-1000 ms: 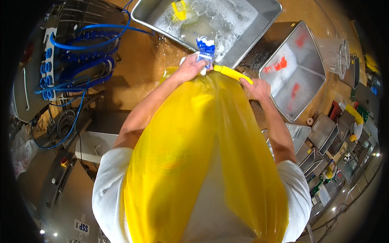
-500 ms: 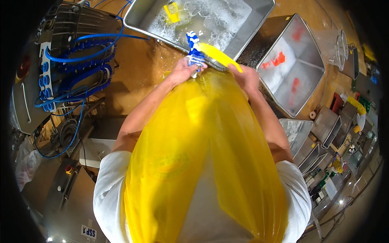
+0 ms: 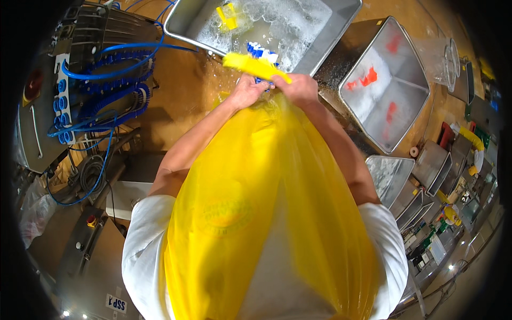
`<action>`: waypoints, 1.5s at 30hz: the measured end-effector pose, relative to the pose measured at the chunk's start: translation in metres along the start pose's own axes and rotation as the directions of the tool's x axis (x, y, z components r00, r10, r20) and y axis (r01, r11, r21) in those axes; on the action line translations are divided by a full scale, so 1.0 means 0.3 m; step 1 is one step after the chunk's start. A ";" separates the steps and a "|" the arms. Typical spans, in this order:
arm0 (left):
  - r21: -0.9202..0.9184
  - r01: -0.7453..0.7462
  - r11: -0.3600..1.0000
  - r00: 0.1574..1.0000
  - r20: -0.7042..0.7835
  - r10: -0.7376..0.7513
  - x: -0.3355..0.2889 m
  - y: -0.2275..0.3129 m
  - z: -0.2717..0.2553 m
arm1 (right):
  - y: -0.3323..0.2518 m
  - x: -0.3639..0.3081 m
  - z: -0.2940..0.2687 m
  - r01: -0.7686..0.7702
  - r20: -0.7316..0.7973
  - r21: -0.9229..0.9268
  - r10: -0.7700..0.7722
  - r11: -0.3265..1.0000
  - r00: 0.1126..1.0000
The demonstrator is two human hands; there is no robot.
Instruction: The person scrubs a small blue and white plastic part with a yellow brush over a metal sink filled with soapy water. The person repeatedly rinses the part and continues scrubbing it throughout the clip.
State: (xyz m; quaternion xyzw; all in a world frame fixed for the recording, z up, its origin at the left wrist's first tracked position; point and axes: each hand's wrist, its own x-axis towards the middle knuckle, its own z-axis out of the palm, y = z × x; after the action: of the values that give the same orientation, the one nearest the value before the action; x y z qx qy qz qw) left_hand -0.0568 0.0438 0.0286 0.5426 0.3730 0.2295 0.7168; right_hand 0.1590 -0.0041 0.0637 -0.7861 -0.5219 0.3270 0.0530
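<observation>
My left hand (image 3: pixel 247 92) is closed around a blue part (image 3: pixel 260 52) with white foam on it, held at the near edge of a metal tub (image 3: pixel 337 44) of soapy water. My right hand (image 3: pixel 300 88) grips the handle of a yellow brush (image 3: pixel 255 66). The brush lies across the blue part, its far end pointing left; motion blurs it, so its bristles are hard to make out. Both hands are close together in front of my yellow apron (image 3: pixel 229 213). A yellow piece (image 3: pixel 228 17) sits in the suds at the tub's far left.
To the right stands a second metal tub (image 3: pixel 404 125), with foam and red pieces (image 3: pixel 369 77) in it. Blue hoses (image 3: pixel 136 48) hang by a steel machine on the left. Several metal bins (image 3: pixel 433 164) and tools crowd the far right. The brown floor (image 3: pixel 176 96) looks wet.
The brush has swung leftward across the blue part, and my right hand has moved left and up, nearer my left hand. The blue part is now tilted farther over the tub.
</observation>
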 end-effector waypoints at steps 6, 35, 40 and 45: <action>-0.199 0.158 0.967 0.987 -0.004 -0.162 -0.007 -0.013 -0.062 | 0.331 -0.094 -0.124 -0.183 0.104 -0.290 0.222 0.939 0.970; 0.044 0.069 0.997 0.996 0.045 -0.071 -0.014 0.063 -0.009 | 0.170 -0.098 0.028 -0.112 -0.015 -0.027 0.112 0.993 0.994; -0.230 0.201 0.952 0.974 0.148 -0.169 -0.016 0.028 -0.069 | 0.379 -0.255 -0.117 -0.291 0.015 -0.208 0.301 0.934 0.954; -0.165 0.288 0.943 0.940 0.238 -0.245 0.013 -0.016 -0.022 | 0.074 -0.155 -0.187 -0.155 -0.004 -0.019 0.155 0.988 0.988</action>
State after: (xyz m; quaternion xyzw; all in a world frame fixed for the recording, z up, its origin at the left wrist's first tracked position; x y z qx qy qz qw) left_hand -0.0601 0.0492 0.0220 0.4345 0.3391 0.1061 0.8276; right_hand 0.1970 -0.0394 0.1194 -0.8251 -0.4624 0.3241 0.0204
